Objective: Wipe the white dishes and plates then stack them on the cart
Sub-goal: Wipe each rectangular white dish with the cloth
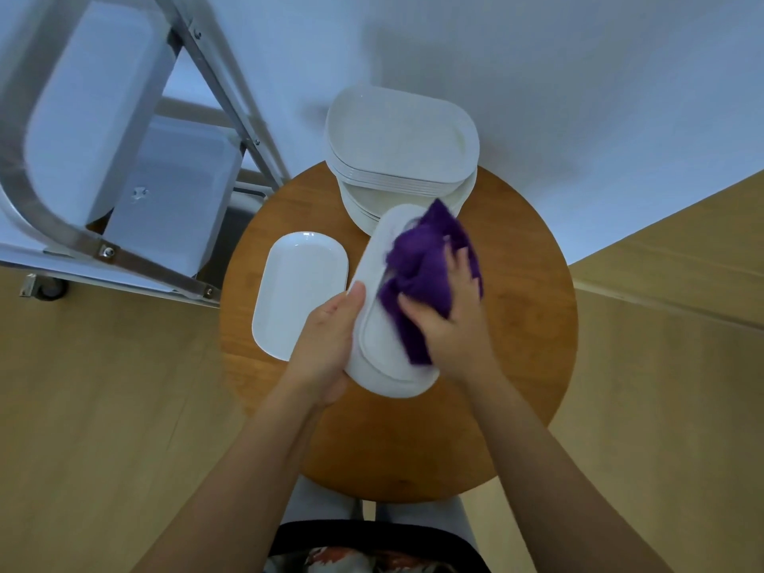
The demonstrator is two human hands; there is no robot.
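My left hand (pixel 328 337) grips the left edge of a white oblong dish (pixel 380 357), held tilted above the round wooden table (pixel 516 324). My right hand (pixel 448 320) holds a purple cloth (pixel 421 262) against the dish's upper face. A second white oblong dish (pixel 295 291) lies flat on the table to the left. A tall stack of white dishes (pixel 401 150) stands at the table's far side. The cart (pixel 124 159) with metal frame and white shelves is at the upper left.
A white wall (pixel 578 97) runs behind the table. The wooden floor (pixel 103 407) surrounds the table. A cart wheel (pixel 47 289) rests on the floor at the left. My legs show below the table's near edge.
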